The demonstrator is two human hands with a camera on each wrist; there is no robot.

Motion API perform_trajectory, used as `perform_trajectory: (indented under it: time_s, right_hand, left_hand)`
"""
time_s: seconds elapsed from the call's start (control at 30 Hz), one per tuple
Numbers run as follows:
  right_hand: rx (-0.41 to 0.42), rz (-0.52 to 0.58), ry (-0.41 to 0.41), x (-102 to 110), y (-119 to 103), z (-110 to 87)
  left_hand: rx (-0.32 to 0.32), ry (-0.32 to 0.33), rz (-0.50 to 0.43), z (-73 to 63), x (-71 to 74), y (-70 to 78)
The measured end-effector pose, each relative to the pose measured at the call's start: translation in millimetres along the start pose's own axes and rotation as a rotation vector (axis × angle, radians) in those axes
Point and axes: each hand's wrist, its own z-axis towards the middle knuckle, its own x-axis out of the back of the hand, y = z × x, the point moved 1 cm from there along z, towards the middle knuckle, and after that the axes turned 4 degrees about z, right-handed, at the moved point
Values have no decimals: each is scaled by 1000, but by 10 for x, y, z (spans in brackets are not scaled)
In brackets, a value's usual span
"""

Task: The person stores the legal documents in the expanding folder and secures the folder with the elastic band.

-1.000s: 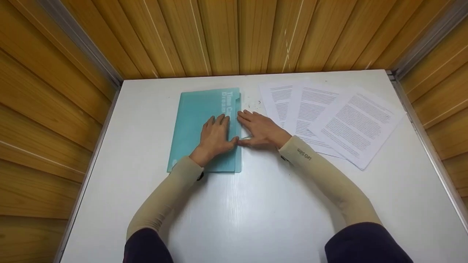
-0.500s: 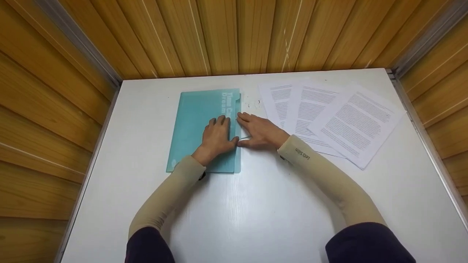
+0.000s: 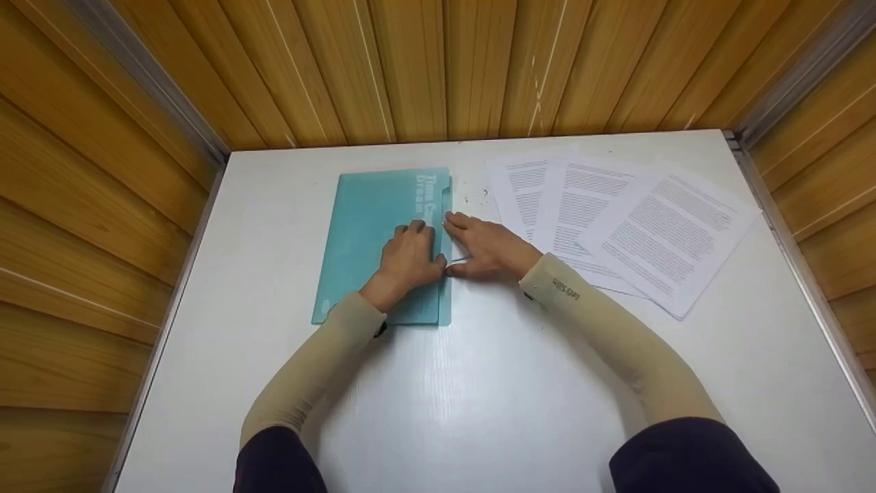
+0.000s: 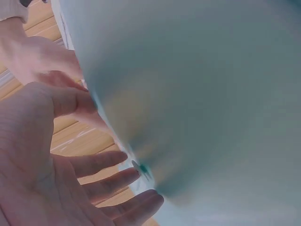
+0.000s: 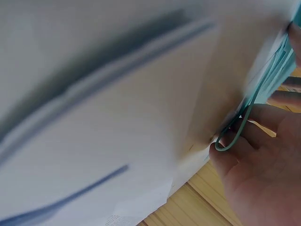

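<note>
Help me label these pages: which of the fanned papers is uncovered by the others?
The rightmost paper in the head view: it overlaps the middle paper, which overlaps the leftmost paper.

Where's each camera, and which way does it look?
Head: on the head, facing down and forward at teal folder, sheets, sleeves, left hand and right hand.
Left wrist: on that wrist, facing left hand, folder, part of right hand.
Right wrist: on that wrist, facing right hand, green cord; apparently left fingers.
Shared by head and left wrist: folder, both hands.
</note>
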Motion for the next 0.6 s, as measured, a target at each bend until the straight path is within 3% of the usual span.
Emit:
perform_trajectory:
  time_s: [0.27,0.6]
  right_hand:
    - [-11,10,2,3,-8,31]
    - [-8,3,-4,-7,5,14]
  left_hand:
    - [-34,90,-25,-65,106,55]
    - [-55,169,87,-135,197,99]
